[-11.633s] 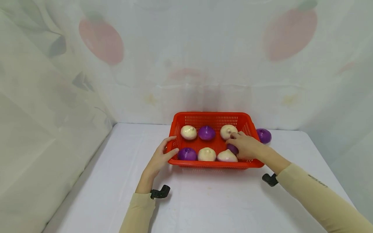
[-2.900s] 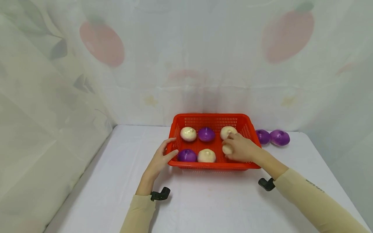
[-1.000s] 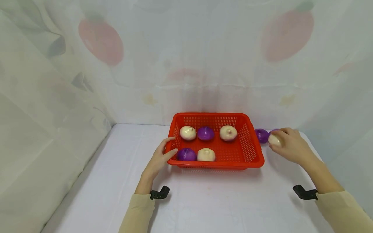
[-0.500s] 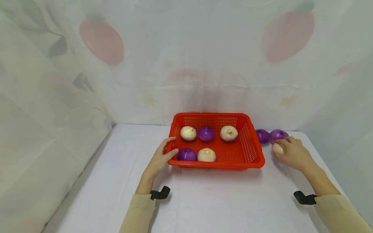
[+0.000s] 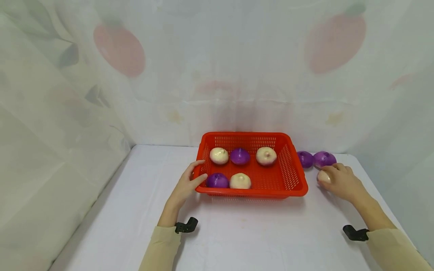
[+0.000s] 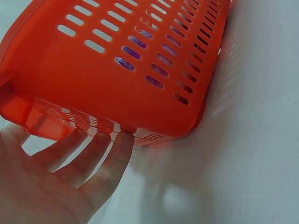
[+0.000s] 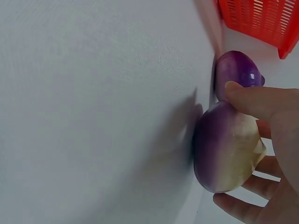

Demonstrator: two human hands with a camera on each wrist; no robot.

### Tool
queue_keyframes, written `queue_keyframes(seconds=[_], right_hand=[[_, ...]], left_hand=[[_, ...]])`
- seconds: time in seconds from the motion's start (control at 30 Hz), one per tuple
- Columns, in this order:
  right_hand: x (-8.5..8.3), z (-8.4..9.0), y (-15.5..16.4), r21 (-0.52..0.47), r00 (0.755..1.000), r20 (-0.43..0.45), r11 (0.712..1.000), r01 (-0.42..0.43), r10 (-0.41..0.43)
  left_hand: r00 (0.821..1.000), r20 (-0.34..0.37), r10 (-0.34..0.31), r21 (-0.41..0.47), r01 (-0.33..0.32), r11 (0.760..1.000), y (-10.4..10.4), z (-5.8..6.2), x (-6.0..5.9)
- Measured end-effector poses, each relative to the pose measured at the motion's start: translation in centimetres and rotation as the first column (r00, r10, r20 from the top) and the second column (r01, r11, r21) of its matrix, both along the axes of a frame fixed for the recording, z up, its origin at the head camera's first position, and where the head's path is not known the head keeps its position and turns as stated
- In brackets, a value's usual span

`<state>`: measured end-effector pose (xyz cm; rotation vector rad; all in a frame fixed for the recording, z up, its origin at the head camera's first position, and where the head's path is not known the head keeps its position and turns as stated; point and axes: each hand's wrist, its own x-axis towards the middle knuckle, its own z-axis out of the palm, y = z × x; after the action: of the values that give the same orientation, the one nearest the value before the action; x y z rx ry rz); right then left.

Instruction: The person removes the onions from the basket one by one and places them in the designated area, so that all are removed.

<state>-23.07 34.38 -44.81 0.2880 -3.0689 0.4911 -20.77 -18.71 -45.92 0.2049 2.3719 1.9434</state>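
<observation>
Bright, even, diffuse light from above, soft faint shadows under the red basket (image 5: 252,192) on the white tabletop (image 5: 237,233), head view sharp with mildly bowed edges, wrist views hazy, near fingers (image 6: 105,161) out of focus

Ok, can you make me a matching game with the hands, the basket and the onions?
Things:
1. left hand
2. right hand
3. red basket
4. two purple onions

Places:
A. on the table right of the basket, by the wall
B. grips a purple-and-white onion
C. touches the basket's left end
D. holds five onions

Pairs: 1-C, 2-B, 3-D, 4-A
</observation>
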Motion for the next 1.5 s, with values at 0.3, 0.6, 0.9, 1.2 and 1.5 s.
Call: queue_keyframes(seconds=[0.3,0.6,0.9,1.2,1.5], right_hand=[[-0.1,2.1,-0.1,0.039,0.997,-0.071,0.999,-0.027,0.03],[0.1,5.7,-2.1,-0.038,0.961,-0.256,0.992,-0.12,0.106],[0.9,9.1,-5.4,-0.071,0.958,-0.254,0.985,-0.154,0.132],[1.6,10.7,-8.3,-0.078,0.938,-0.281,0.969,-0.233,0.203],[1.8,12.2,-11.2,-0.104,0.945,-0.232,0.96,-0.258,0.229]], left_hand=[[1.0,0.024,-0.002,-0.014,0.002,1.0,0.8,3.1,1.6],[1.0,0.018,-0.008,-0.03,0.008,1.0,0.8,3.4,1.5],[1.0,0.02,0.015,-0.026,-0.014,1.0,0.1,0.5,-0.1],[1.0,0.006,0.009,-0.012,-0.009,1.0,0.0,0.0,0.0],[1.0,0.019,0.017,-0.025,-0.017,1.0,0.1,0.0,-0.1]])
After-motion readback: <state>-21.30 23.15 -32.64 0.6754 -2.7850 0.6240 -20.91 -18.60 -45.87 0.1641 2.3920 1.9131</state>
